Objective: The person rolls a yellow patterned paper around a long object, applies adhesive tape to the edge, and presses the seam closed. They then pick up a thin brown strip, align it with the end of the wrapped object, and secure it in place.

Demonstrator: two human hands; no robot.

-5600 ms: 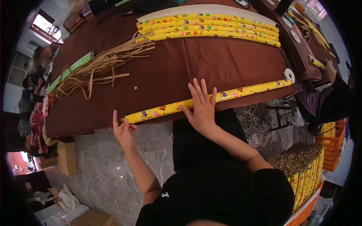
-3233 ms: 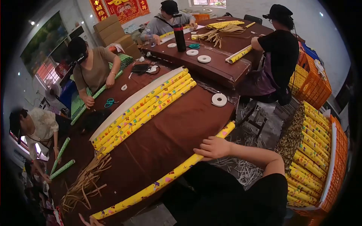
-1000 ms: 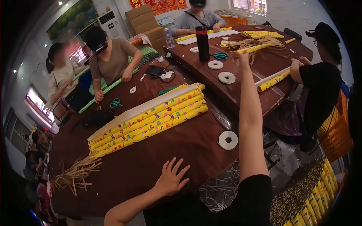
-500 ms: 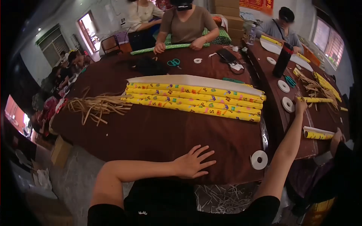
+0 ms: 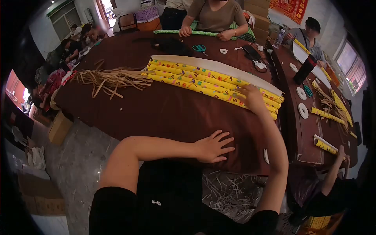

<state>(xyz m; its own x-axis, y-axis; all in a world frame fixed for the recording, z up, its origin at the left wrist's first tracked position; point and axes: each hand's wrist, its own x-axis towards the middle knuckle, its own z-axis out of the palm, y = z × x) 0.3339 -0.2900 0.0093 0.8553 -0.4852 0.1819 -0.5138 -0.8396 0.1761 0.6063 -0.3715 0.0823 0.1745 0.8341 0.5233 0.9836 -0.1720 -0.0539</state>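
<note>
My left hand [image 5: 214, 147] lies flat on the brown tablecloth near the front edge, fingers spread and holding nothing. My right hand [image 5: 253, 100] is over the right part of several yellow printed paper rolls [image 5: 203, 88], fingers apart and seeming to touch the upper surface. The rolls lie side by side with a white paper sheet [image 5: 211, 64] along their far side. A bundle of tan paper strips [image 5: 105, 80] rests at their left end. Partly hidden behind my right forearm is a white tape roll [image 5: 266, 156].
Teal scissors [image 5: 199, 48] and a small tape roll [image 5: 223, 51] lie farther back. On the right table stand a dark bottle [image 5: 305, 69], tape rolls [image 5: 303, 111] and a yellow roll [image 5: 328, 116]. Across the table a person's hands [image 5: 225, 35] hold a green roll [image 5: 196, 33]. Shredded paper [image 5: 231, 196] lies below.
My right hand has moved left from the yellow roll on the right table to the stacked rolls. My left hand stays flat on the cloth. The head view has shifted.
</note>
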